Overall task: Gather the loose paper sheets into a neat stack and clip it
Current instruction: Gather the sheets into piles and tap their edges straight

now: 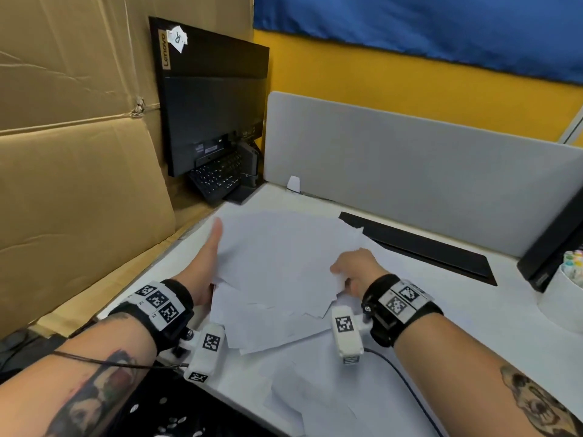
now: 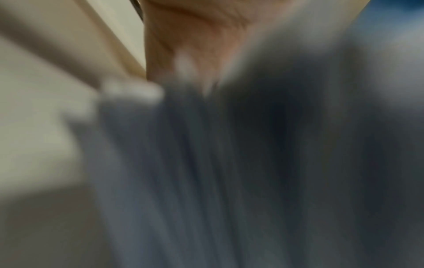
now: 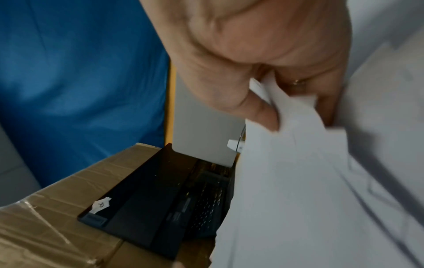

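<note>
The right hand [image 1: 355,271] pinches the near-right corner of the paper sheets [image 1: 284,263], thumb [image 3: 263,116] on one face and curled fingers [image 3: 325,108] on the other; a ring shows on one finger. The left hand [image 1: 205,263] lies along the left edge of the same bundle, thumb extended along the upper face. Its fingers are hidden behind the paper, and the left wrist view is blurred, so its grip cannot be determined.

Between the two hands the sheets are fanned and uneven, with corners protruding toward the wrists. More loose sheets [image 1: 303,389] lie flat on the white surface [image 1: 473,326] below the wrists.

Beyond the left hand, a black monitor [image 1: 214,99] leans against cardboard [image 1: 69,152], with a keyboard [image 1: 217,178] propped at its base. Beyond the right hand, a black slot [image 1: 416,244] lies in the surface before a grey partition [image 1: 410,159].
</note>
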Demonstrator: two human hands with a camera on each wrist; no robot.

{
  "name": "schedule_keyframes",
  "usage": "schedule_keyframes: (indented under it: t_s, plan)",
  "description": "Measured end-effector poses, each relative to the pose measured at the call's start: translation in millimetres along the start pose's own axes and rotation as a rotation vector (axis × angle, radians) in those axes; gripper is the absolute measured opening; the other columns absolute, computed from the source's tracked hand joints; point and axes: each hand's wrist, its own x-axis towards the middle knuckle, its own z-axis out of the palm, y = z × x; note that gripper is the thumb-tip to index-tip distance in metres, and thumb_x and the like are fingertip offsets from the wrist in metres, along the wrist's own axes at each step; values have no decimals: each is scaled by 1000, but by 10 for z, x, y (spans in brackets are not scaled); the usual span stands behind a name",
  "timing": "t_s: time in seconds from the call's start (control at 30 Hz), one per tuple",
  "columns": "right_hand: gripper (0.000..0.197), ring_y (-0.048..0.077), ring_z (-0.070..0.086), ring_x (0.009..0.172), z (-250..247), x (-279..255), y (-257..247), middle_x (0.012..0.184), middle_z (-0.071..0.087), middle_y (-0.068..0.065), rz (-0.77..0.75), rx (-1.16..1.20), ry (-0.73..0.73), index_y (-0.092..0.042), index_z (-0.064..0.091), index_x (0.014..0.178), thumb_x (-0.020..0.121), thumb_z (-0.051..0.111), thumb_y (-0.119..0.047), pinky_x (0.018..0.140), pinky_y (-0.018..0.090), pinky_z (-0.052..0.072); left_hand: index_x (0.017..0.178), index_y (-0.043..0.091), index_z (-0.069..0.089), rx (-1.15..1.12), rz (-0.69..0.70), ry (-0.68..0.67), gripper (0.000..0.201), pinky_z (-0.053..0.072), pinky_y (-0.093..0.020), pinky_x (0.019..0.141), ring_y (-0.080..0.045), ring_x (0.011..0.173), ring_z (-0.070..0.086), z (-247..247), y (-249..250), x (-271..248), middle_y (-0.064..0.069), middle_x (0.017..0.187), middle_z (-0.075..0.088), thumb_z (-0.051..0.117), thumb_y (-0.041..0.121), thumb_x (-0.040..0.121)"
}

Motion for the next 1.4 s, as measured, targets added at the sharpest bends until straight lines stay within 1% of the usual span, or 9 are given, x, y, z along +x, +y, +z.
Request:
schedule_keyframes:
  t_s: [0.2,0.33,0.5,0.63,0.9,1.1,1.2,1.3,1.4]
  plan:
    - [97,33,61,87,-308,-1,-124,117,54,11,-68,-130,-1,-25,27,149,74,81,6,55,40,57,117,0,71,265,35,8,37,62,-35,63,-29,80,78,-87,-111,78,-15,99,80,83,6,83]
    - [68,28,63,93,-416,182,-237,133,56,12,-180,-391,40,-15,45,145,86,77,-19,62,35,58,118,-1,71,283,-8,-76,44,62,-36,66,-28,82,79,-112,-87,74,-16,106,79,84,-5,76]
    - [47,22,66,57,-536,291,-326,72,69,9,-5,-759,-197,-4,64,92,75,85,-42,54,29,53,125,13,69,215,-14,-117,71,59,-41,84,-31,94,78,-96,-30,14,-14,108,79,88,50,67]
    - [56,28,70,84,-429,414,-316,100,73,12,-54,-713,-118,-7,69,100,78,76,-58,72,41,63,120,21,69,-38,-87,-64,86,56,-43,84,-35,104,74,-106,7,105,-13,110,79,34,90,82]
    - [37,32,64,107,-219,431,-267,120,63,17,-103,-849,-58,1,59,122,96,62,-25,94,40,55,139,4,59,-207,-75,27,43,55,-45,94,-34,94,70,-248,-120,212,-15,109,75,45,30,107]
    - [44,22,61,81,-213,448,-266,106,62,9,-137,-844,-30,-3,63,119,93,63,-38,58,28,45,141,7,56,-211,-72,-247,62,59,-50,95,-40,118,68,-396,-172,218,-21,138,65,50,-19,85]
    - [29,23,56,101,-177,455,-270,111,58,5,-239,-850,-43,-6,65,119,96,62,-24,78,27,44,137,5,60,-231,-64,-284,65,62,-50,88,-37,107,74,-370,-138,169,-21,130,70,79,-4,76]
    - [27,19,52,99,-182,523,-258,110,53,1,-313,-787,-29,-10,68,120,93,64,-9,82,24,40,122,7,67,-318,-111,-141,37,64,-42,75,-30,82,78,-354,-107,193,-14,107,78,56,36,102]
    - [31,23,55,119,-184,534,-276,121,58,3,-301,-876,-53,-10,66,127,98,55,-8,92,23,41,131,6,61,-295,-114,-144,34,65,-36,61,-25,73,79,-327,-116,204,-13,94,80,48,26,108]
